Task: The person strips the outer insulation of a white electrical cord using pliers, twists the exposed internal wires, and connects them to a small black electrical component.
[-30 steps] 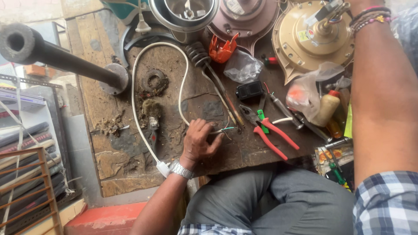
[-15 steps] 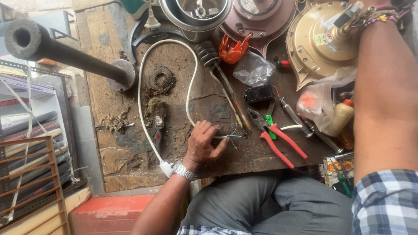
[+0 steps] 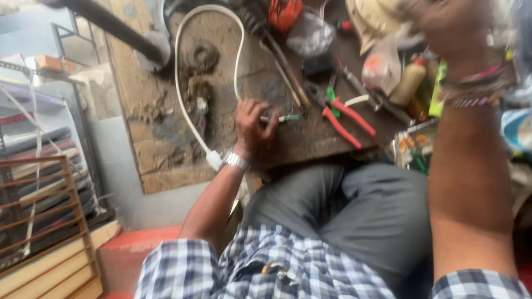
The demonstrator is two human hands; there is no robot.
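Note:
My left hand (image 3: pixel 252 123) rests on the worn wooden workbench (image 3: pixel 166 158), fingers curled around a thin green-tipped tool (image 3: pixel 284 118) that lies flat and points right. A metal watch (image 3: pixel 235 161) sits on that wrist. A white cable (image 3: pixel 183 83) loops across the bench just left of the hand. My right hand (image 3: pixel 446 27) is raised at the top right, blurred, with bead bracelets (image 3: pixel 476 86) on the wrist. Whether it holds anything is unclear. Red-handled pliers (image 3: pixel 348 119) lie between the two hands.
A black pipe (image 3: pixel 119 26) slants over the bench's far left. A clear plastic bag (image 3: pixel 382 66), a yellow bottle (image 3: pixel 409 82) and an orange part (image 3: pixel 284 12) crowd the back right. A wooden slatted rack (image 3: pixel 44 221) stands at the lower left. My grey-trousered knees are under the bench edge.
The view has tipped down and closer, so the fan motors have left the top edge. My right arm has swung nearer and blurred. The left hand stays on the bench with the tool.

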